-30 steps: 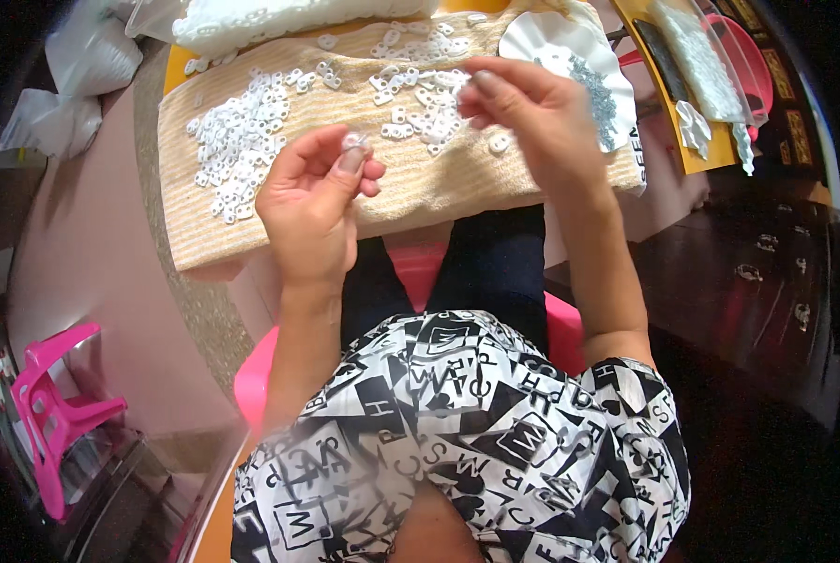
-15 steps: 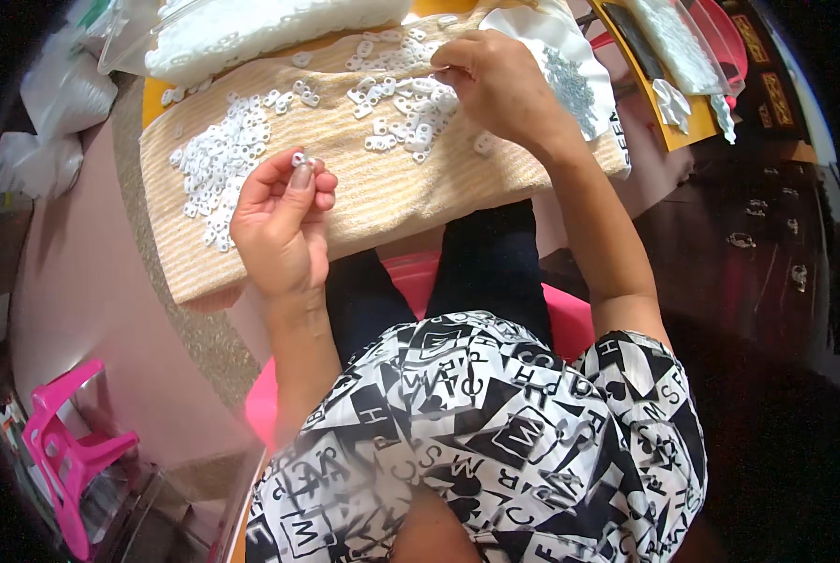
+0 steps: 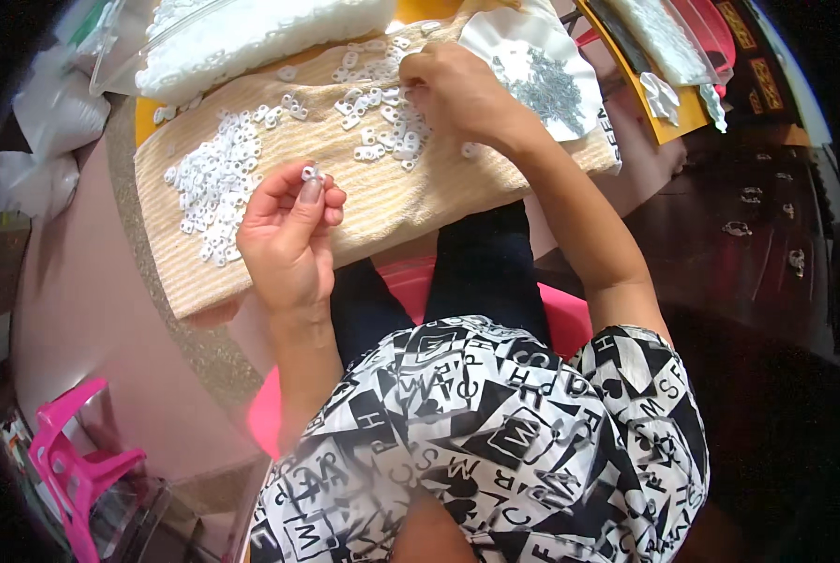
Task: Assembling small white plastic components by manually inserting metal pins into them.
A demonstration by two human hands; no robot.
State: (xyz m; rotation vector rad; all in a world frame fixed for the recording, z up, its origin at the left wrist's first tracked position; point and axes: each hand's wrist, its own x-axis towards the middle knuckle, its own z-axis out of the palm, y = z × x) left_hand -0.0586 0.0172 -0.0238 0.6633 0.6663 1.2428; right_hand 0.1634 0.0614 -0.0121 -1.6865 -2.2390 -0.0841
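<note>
My left hand [image 3: 291, 230] is closed in a pinch, its thumb and forefinger holding up a small white plastic clip [image 3: 309, 174] above the cloth's near part. To its left lies a large heap of like white pieces [image 3: 215, 178]. Over the far middle of the cloth, my right hand [image 3: 459, 94] is bent down with thumb and fingers together beside a looser group of white pieces [image 3: 401, 136]. Whatever its fingertips grip, if anything, is too hidden to make out. Right of that hand, a white scalloped plate [image 3: 490, 30] bears many tiny grey metal bits [image 3: 546, 89].
The striped yellow cloth [image 3: 363, 211] covers the work surface before my lap. A clear bin [image 3: 260, 42] full of white pieces stands behind it. Another clear tray [image 3: 668, 42] and a crumpled white scrap [image 3: 661, 98] are far right. A pink stool [image 3: 82, 460] sits at lower left.
The whole view has shifted slightly. My left hand, still pinching the clip, is a little farther right over the cloth. My right hand stays by the middle group, slightly nearer its left part.
</note>
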